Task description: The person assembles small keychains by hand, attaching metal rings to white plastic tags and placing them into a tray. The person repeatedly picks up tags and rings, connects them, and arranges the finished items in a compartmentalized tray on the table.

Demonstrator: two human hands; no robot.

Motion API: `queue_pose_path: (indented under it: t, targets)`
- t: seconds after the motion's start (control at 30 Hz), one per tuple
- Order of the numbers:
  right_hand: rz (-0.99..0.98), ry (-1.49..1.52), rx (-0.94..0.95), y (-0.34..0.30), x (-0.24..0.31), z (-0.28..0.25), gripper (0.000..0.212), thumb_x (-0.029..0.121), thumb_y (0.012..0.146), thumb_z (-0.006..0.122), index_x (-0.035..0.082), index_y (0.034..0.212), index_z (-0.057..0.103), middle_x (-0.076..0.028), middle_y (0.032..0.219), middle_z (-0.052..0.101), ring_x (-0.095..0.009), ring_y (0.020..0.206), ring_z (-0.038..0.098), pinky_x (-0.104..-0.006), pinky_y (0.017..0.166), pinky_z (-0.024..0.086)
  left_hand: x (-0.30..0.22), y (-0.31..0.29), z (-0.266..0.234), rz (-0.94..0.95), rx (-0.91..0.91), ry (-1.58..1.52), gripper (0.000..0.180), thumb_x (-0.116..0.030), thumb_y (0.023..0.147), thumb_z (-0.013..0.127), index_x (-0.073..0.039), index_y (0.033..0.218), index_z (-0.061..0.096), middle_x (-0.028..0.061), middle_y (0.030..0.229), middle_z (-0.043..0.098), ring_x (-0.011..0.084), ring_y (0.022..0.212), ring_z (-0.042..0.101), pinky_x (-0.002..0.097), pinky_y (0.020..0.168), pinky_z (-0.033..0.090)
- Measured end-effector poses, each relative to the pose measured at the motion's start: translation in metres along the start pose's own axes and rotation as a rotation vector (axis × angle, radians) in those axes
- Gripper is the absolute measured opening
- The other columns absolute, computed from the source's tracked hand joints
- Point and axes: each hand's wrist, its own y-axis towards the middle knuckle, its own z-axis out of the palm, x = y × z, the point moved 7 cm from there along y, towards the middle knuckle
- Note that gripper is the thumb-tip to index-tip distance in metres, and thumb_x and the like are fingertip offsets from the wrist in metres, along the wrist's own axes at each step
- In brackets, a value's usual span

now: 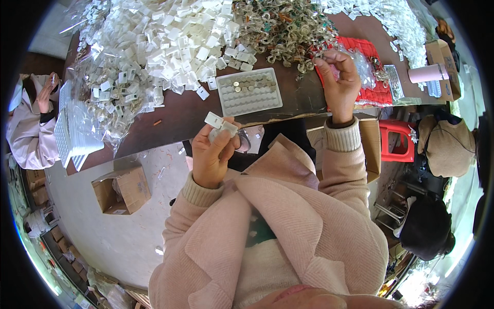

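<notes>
My left hand (211,154) is closed on a small white plastic box (214,120), its hinged lid standing up, held just off the table's front edge. My right hand (340,77) is raised at the near edge of a heap of small clear and coloured trinkets (283,31). Its thumb and fingertips are pinched together; what they hold is too small to make out. Between the hands, a white dimpled tray (251,107) lies on the brown table (177,110), with small round pieces, some gold, in its upper rows.
A large heap of white boxes (175,41) covers the table's left side. A red quilted cloth (371,51), a pink tumbler (428,73) and cardboard (441,64) are at right. Stacked trays (77,129) stand at left. A cardboard box (121,190) sits on the floor. Other people sit nearby.
</notes>
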Motion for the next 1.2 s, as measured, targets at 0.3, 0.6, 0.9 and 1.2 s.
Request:
queue_pose_path:
  t: [0.3, 0.6, 0.9, 1.2]
  targets:
    - [0.002, 0.135, 0.479, -0.072, 0.076, 0.071, 0.028, -0.005, 0.069, 0.083, 0.002, 0.095, 0.074, -0.009, 0.092, 0.069, -0.018, 0.083, 0.065, -0.0286, 0.072, 0.051, -0.004, 0.002, 0.014, 0.007, -0.043, -0.003, 0.029, -0.005, 0.093, 0.068, 0.006, 0.119, 0.060, 0.0179, 0.098, 0.069, 0.0081, 0.062, 0.056, 0.0157, 0.046, 0.036]
    - [-0.073, 0.140, 0.478, -0.090, 0.094, 0.089, 0.021, -0.006, 0.081, 0.075, 0.005, 0.100, 0.075, -0.009, 0.096, 0.071, -0.017, 0.080, 0.070, -0.0273, 0.067, 0.055, -0.013, -0.006, 0.010, 0.109, 0.006, -0.045, 0.026, -0.001, 0.093, 0.068, 0.000, 0.119, 0.062, 0.0091, 0.094, 0.070, 0.0045, 0.067, 0.058, 0.0161, 0.051, 0.040]
    - [-0.029, 0.140, 0.505, -0.093, 0.106, 0.086, 0.020, -0.006, 0.081, 0.075, 0.003, 0.100, 0.074, -0.009, 0.094, 0.071, -0.014, 0.076, 0.069, -0.0256, 0.065, 0.054, -0.023, -0.010, 0.007, 0.317, -0.062, 0.117, 0.025, 0.008, 0.087, 0.071, 0.002, 0.111, 0.067, 0.0113, 0.111, 0.070, 0.0080, 0.078, 0.063, 0.0196, 0.064, 0.052]
    - [0.034, 0.254, 0.521, -0.095, 0.104, 0.089, 0.022, -0.007, 0.080, 0.075, 0.003, 0.100, 0.076, -0.008, 0.088, 0.069, -0.011, 0.072, 0.064, -0.0231, 0.063, 0.051, -0.028, -0.012, 0.008, 0.395, -0.026, 0.280, 0.027, 0.007, 0.085, 0.074, 0.004, 0.110, 0.067, 0.0103, 0.108, 0.071, 0.0083, 0.078, 0.063, 0.0213, 0.067, 0.054]
